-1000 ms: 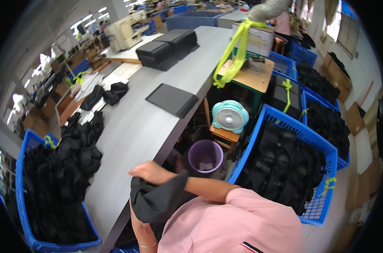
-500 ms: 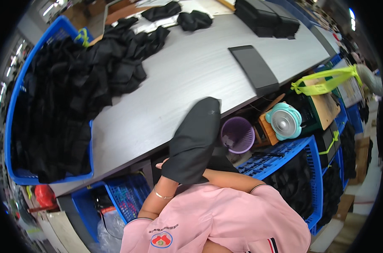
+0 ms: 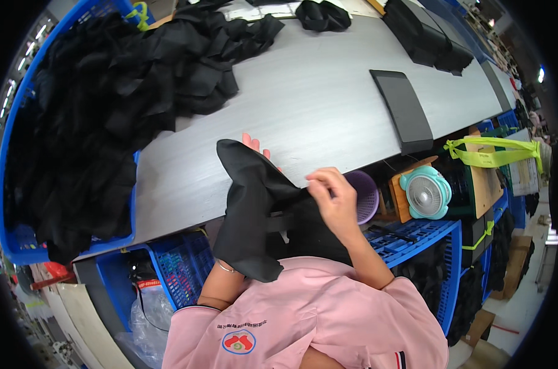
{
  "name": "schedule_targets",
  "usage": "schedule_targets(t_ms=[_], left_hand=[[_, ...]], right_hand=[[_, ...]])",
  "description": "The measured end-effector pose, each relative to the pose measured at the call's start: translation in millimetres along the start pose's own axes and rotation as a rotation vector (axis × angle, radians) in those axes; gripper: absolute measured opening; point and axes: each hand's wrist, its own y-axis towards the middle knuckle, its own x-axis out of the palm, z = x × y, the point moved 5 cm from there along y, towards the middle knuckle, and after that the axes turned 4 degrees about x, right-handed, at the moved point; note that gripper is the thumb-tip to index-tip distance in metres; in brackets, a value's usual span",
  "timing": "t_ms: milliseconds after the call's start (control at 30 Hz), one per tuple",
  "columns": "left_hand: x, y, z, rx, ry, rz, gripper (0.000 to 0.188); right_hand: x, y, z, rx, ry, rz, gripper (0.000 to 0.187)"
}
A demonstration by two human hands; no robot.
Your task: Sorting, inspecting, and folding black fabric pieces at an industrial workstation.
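Black cloth (image 3: 249, 206) draped over left hand (image 3: 255, 145).
Its visible fingers spread; right hand (image 3: 336, 200) curled beside the cloth, pinch unclear.

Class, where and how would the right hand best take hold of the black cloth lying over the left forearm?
Likely a thumb-and-finger pinch at the upper right corner of the cloth, coming from the right. That corner tapers toward the right hand, which is close by, and the mostly covered left hand seems to support the cloth.

A textile workshop: grey worktable (image 3: 316, 92), blue crate (image 3: 21, 247), piled black fabric (image 3: 119, 80).
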Motion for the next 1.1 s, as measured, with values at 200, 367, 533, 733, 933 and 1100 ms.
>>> schedule_targets(t_ms=[200, 367, 533, 733, 933, 1100], left_hand=[[-28, 22, -26, 0.233, 0.154, -0.134, 0.063], [-28, -27, 17, 0.363, 0.584, -0.486, 0.051], [2, -36, -6, 0.575, 0.855, -0.616, 0.057], [-57, -56, -22, 0.643, 0.781, -0.609, 0.053], [-78, -57, -45, 0.712, 0.713, -0.641, 0.050], [-71, -36, -67, 0.767, 0.643, -0.691, 0.047]], right_hand=[[35, 9, 8, 0.189, 0.327, -0.417, 0.013], [6, 12, -2, 0.278, 0.855, -0.409, 0.016], [-10, 60, 16, 0.332, 0.464, -0.189, 0.023], [-31, 33, 0, -0.008, 0.177, 0.048, 0.033], [-8, 18, -32, -0.428, -0.405, 0.118, 0.053], [-4, 27, -21, -0.400, -0.374, 0.088, 0.028]])
